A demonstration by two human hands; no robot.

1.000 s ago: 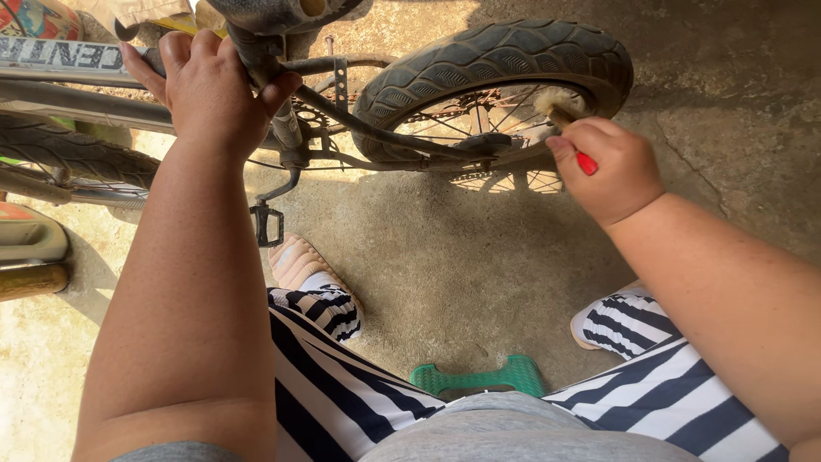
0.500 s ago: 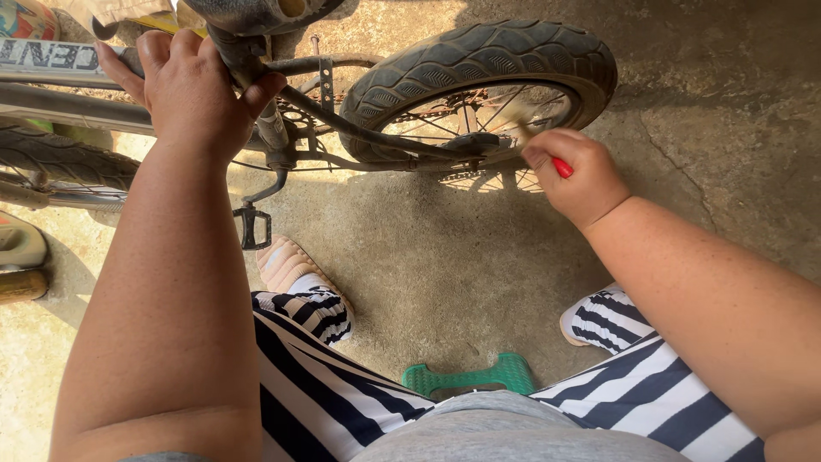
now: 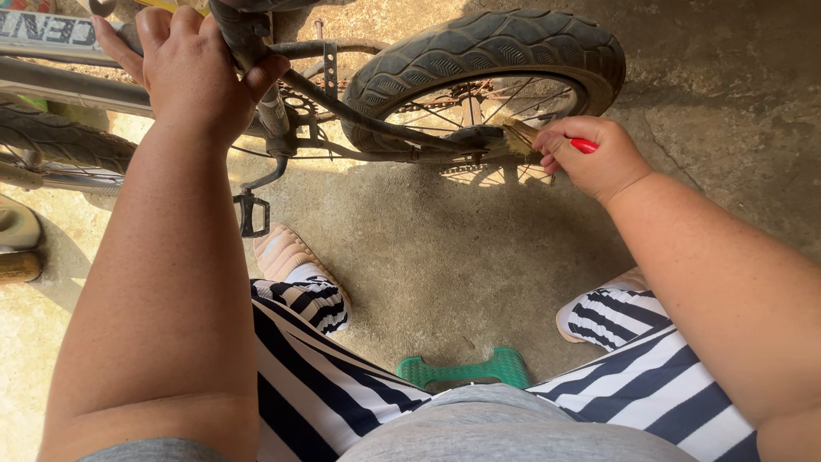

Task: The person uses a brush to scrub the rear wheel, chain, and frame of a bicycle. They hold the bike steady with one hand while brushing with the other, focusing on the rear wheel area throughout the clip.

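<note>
- Fingers of the right hand (image 3: pixel 590 158) are curled tight round a red-handled brush (image 3: pixel 547 139), its bristles against the rear hub of the small bicycle (image 3: pixel 410 120).
- Left hand (image 3: pixel 192 68) is clamped over the dark saddle (image 3: pixel 248 21).
- Green stool (image 3: pixel 466 370) sits between the striped legs.

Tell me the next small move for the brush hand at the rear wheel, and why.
Probably a short stroke of the brush along the frame bar toward the wheel's hub. The right hand grips the red handle with the bristles already at that bar beside the tyre, and the left hand grips the bike's dark tube above the pedal, seemingly steadying the bike.
</note>
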